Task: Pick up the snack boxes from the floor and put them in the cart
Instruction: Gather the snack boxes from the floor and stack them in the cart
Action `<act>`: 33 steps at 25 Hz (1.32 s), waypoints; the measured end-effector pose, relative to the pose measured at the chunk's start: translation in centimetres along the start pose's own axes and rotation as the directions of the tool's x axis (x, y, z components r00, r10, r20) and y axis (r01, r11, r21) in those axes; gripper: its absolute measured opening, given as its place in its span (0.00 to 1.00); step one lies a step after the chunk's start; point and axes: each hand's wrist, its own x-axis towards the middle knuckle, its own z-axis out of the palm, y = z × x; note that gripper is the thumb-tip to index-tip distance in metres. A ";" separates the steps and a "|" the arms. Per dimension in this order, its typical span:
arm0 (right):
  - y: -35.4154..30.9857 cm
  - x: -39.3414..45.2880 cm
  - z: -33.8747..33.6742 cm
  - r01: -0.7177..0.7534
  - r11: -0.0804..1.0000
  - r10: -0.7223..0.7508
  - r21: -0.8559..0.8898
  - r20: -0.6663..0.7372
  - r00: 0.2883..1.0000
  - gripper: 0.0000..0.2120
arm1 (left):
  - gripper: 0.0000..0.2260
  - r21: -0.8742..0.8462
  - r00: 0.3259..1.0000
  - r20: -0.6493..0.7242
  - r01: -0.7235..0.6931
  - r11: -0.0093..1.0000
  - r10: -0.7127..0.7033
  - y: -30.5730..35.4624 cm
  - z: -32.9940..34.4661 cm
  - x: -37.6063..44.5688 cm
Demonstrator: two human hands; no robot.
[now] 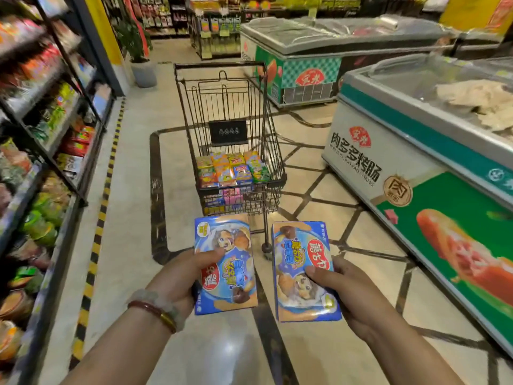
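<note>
My left hand (pixel 177 276) grips a blue snack box (pixel 226 245) with a cartoon dog on it, thumb across its face. My right hand (pixel 344 287) holds a second blue snack box (pixel 294 245) of the same kind, turned the other way up. Both boxes are held in the air side by side, just short of the black wire cart (pixel 273 145). The cart stands straight ahead on the aisle floor. Several colourful snack boxes (pixel 230 169) lie stacked in the cart's bottom.
Stocked shelves (pixel 47 134) run along the left behind a yellow-black floor stripe (pixel 108 173). A chest freezer (pixel 422 151) stands close on the right, another freezer (pixel 299 59) further back. A grey plant pot (pixel 144 73) sits at the far left.
</note>
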 end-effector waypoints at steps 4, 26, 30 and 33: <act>-3.2 6.3 0.0 0.013 1.000 -0.013 -0.010 0.015 1.000 0.23 | 0.09 -0.019 0.999 -0.048 -0.006 1.000 0.005 2.6 0.6 6.0; -12.3 43.4 11.5 -0.167 0.986 0.168 0.012 -0.030 0.985 0.25 | 0.16 -0.030 0.991 -0.096 0.087 0.996 -0.089 24.2 -4.5 40.2; -14.1 51.5 10.9 -0.186 0.982 0.186 -0.021 -0.016 0.982 0.23 | 0.17 -0.052 0.980 -0.190 0.043 0.998 -0.052 25.9 -3.6 46.4; -15.1 59.3 10.8 -0.207 0.975 0.208 -0.078 -0.004 0.978 0.29 | 0.18 -0.092 0.966 -0.253 0.025 0.995 -0.048 26.9 -3.4 52.3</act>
